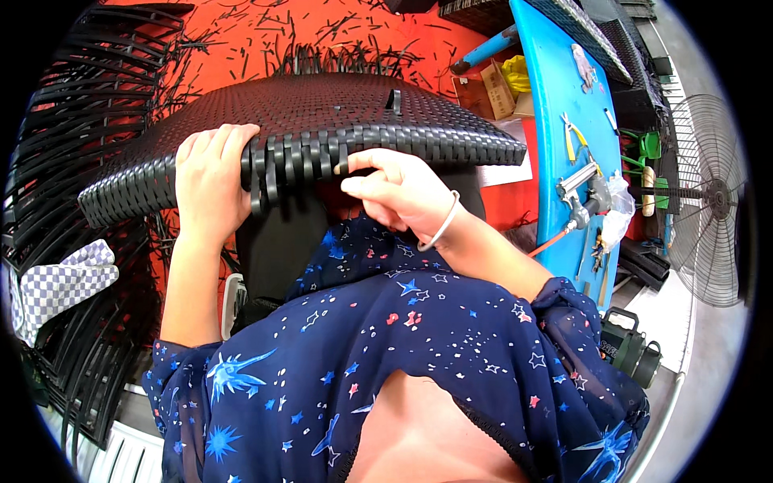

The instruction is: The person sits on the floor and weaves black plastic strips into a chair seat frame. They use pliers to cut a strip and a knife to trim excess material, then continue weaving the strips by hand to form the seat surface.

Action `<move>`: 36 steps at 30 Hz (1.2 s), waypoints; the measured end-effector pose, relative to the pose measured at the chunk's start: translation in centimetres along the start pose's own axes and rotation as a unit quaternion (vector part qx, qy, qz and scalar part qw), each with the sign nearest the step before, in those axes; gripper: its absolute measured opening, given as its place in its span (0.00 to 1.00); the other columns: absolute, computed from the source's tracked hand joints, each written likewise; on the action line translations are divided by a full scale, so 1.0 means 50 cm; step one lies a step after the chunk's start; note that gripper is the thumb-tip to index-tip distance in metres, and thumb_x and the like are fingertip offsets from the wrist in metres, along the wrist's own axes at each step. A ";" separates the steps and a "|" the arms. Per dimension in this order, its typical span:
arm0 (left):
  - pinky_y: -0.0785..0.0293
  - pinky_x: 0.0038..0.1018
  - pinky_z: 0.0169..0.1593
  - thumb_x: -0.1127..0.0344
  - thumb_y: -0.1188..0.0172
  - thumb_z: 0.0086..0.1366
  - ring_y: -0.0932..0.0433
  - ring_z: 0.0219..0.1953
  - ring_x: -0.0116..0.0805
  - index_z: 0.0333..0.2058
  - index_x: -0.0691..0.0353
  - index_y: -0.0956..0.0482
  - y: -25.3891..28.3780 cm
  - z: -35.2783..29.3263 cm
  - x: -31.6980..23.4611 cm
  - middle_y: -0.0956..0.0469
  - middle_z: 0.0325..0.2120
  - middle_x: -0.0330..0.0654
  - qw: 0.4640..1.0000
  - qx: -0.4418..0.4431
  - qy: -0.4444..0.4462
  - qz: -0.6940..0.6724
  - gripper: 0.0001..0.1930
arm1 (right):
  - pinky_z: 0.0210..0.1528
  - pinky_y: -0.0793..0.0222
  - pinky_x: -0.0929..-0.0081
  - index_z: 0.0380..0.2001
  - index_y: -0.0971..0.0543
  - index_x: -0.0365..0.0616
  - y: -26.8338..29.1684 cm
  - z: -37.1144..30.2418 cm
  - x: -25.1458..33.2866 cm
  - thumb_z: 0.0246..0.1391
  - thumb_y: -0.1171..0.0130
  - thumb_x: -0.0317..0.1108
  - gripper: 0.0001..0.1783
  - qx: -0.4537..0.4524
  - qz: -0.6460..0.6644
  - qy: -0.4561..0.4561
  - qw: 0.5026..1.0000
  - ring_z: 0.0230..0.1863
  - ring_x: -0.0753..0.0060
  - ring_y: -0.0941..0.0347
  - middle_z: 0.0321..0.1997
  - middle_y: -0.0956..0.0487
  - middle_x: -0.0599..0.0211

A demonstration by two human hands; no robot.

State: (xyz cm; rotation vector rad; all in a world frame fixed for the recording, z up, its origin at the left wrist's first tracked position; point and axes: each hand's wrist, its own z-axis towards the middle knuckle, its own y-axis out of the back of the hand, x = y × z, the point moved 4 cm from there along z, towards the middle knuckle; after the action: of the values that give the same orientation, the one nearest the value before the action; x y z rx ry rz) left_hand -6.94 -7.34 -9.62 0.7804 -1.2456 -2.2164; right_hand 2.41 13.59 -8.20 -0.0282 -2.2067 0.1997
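A black woven panel (266,105) of flat plastic strips lies across my lap, its thick braided edge toward me. My left hand (211,181) grips that edge left of the middle, with fingers over the top and thumb below. Beside it, several loose strip ends (270,181) hang from the edge. My right hand (394,189), with a white bangle at the wrist, is curled at the edge, index fingertip and thumb closed around a black strip (344,153). One short strip (394,101) stands up from the panel's surface.
Bundles of black strips (97,97) lie at the left, by a checked cloth (68,282). Scraps litter the red floor (241,40). On the blue table (551,105) at right are yellow-handled pliers (573,137) and an air tool (581,189). A fan (713,193) stands beyond.
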 end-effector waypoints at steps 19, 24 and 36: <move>0.35 0.38 0.55 0.68 0.42 0.47 0.26 0.44 0.45 0.46 0.58 0.25 0.004 -0.004 -0.001 0.23 0.39 0.42 0.999 0.024 0.012 0.033 0.22 | 0.22 0.46 0.83 0.38 0.21 0.32 -0.006 -0.001 -0.002 0.49 0.50 0.18 0.13 0.048 -0.193 0.307 0.931 0.16 0.90 0.48 0.11 0.41 0.80; 0.34 0.39 0.54 0.68 0.41 0.45 0.26 0.44 0.49 0.46 0.60 0.25 -0.001 0.000 0.004 0.23 0.39 0.45 0.999 0.032 0.001 0.026 0.25 | 0.19 0.48 0.82 0.42 0.20 0.34 -0.012 -0.010 0.004 0.53 0.42 0.22 0.12 0.004 -0.294 0.286 0.912 0.14 0.88 0.50 0.11 0.44 0.75; 0.34 0.38 0.54 0.70 0.38 0.45 0.26 0.44 0.46 0.46 0.59 0.26 0.000 -0.009 0.005 0.24 0.38 0.42 1.000 0.002 0.002 0.019 0.24 | 0.27 0.31 0.66 0.56 0.29 0.31 -0.021 -0.053 0.028 0.57 0.40 0.39 0.29 -0.117 -0.449 0.240 0.853 0.19 0.58 0.29 0.14 0.27 0.59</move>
State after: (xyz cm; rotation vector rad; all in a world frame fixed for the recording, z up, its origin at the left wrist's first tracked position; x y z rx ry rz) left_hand -6.83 -7.77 -9.84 0.7559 -1.2533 -2.1811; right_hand 3.73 13.05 -5.36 0.7294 -1.5278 -0.5460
